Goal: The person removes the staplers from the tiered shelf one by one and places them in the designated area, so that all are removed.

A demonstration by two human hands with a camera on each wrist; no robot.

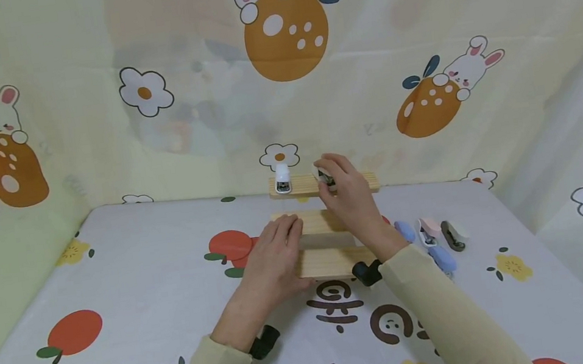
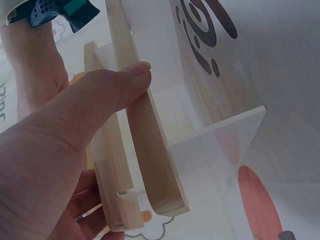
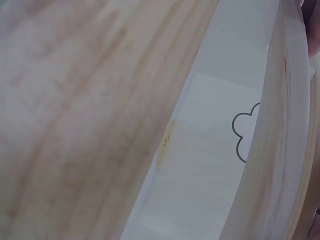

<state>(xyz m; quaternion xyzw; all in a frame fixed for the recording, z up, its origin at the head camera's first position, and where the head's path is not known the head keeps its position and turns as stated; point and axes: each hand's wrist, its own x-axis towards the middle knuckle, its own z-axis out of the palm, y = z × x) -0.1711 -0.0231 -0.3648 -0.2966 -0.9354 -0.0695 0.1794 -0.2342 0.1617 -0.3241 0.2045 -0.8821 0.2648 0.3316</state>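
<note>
A tiered rack of pale wooden boards (image 1: 329,261) and clear panels (image 2: 220,132) stands at the table's middle. My left hand (image 1: 274,264) grips its left side; in the left wrist view the thumb lies on the front wooden board (image 2: 155,155) and the fingers reach a board behind. On the raised back board (image 1: 300,186) sits a white mini stapler (image 1: 282,180). Over that board's right part, my right hand (image 1: 351,198) pinches another small stapler (image 1: 326,177) between thumb and fingers, which partly hide it. The right wrist view shows mostly a near wooden board (image 3: 90,110).
Right of the rack lie several mini staplers: a blue one (image 1: 442,259), a pink one (image 1: 430,226) and a dark grey-green one (image 1: 452,236) among them. A printed cloth (image 1: 132,270) covers the table, and a patterned curtain (image 1: 208,137) hangs close behind the rack.
</note>
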